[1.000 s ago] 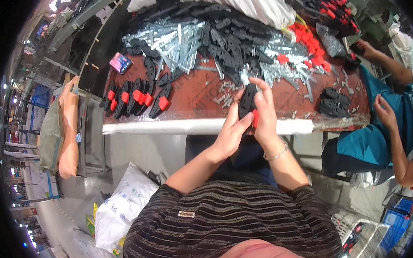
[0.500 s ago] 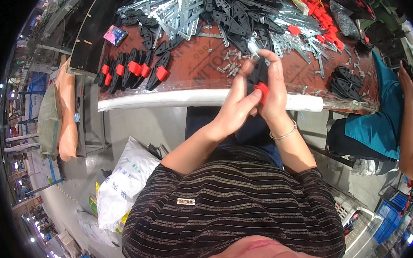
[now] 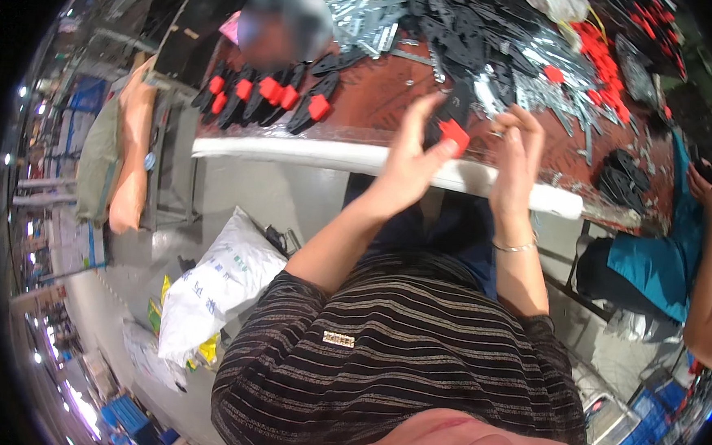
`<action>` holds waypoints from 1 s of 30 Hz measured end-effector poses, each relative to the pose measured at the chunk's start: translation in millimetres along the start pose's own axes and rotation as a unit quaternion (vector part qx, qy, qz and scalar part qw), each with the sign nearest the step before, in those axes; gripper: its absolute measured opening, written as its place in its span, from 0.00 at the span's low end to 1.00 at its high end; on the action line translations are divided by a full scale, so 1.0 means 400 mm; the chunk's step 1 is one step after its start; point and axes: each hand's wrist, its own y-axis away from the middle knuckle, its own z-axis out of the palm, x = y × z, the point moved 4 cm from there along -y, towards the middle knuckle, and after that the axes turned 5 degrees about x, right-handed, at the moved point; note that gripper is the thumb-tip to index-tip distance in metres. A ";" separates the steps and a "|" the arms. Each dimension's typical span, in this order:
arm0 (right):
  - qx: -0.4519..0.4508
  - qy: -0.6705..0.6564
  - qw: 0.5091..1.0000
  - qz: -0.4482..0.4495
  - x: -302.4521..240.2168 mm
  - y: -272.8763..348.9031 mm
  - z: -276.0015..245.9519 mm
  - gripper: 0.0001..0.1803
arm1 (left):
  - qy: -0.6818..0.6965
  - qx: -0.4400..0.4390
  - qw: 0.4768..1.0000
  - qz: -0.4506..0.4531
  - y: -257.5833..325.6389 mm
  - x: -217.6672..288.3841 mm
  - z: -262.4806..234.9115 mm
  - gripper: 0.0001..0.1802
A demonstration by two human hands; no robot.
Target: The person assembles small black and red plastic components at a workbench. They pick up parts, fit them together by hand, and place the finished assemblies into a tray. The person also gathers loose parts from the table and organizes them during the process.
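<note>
The left hand [image 3: 406,170] has its grip wrapped around one black piece [image 3: 458,106] with one red tab [image 3: 455,136], its long axis pointing away from the person. The right hand [image 3: 519,159] is just beside, to its right, apart, fingers half curled; whether they pinch something, I cannot tell. Farther on the table [image 3: 371,101], about six similar pieces [image 3: 268,92] make a row at left; heaped black parts [image 3: 457,33] are uncountable.

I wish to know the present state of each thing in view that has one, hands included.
Black plastic piece with red tab: held.
Left hand: gripping that piece.
Right hand: raised, fingers bent; whether it holds something small is unclear.
Black elongated pieces with red tabs: lying side by side.
Flat silver metal strips: heaped loosely.
Small red plastic parts: piled loosely.
White printed sack: bulging.
</note>
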 end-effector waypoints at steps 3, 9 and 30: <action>0.008 0.058 0.997 -0.051 0.002 -0.006 -0.105 0.16 | -0.165 0.116 0.977 0.066 -0.049 0.008 -0.173 0.31; 0.102 0.231 0.961 -0.111 -0.082 -0.024 -0.294 0.06 | -0.459 0.178 0.868 0.059 -0.059 -0.068 -0.474 0.28; -0.024 0.069 0.995 0.075 0.015 -0.080 -0.209 0.09 | -0.178 -0.065 0.981 0.035 -0.047 -0.026 0.085 0.26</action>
